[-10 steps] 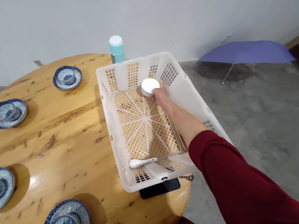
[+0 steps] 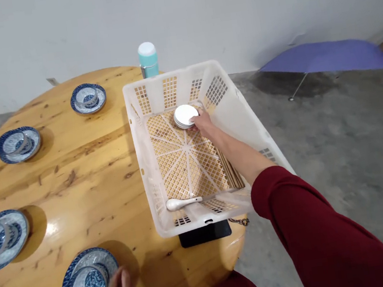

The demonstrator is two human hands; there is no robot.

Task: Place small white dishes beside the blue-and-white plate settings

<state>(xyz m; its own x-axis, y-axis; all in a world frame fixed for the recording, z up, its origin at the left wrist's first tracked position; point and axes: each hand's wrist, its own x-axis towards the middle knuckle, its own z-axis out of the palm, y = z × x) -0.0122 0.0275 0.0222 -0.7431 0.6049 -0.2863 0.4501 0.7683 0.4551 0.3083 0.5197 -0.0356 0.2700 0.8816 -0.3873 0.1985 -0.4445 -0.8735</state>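
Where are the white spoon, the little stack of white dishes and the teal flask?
white spoon (image 2: 182,203), head view, on its bowl end.
stack of white dishes (image 2: 183,114), head view, on the top dish's face.
teal flask (image 2: 148,60), head view, on its body below the cap.

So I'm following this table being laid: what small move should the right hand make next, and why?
Probably lift the stack of small white dishes up out of the basket. The right hand already has its fingers on the stack's edge, and four places on the table hold only a plate and cup.
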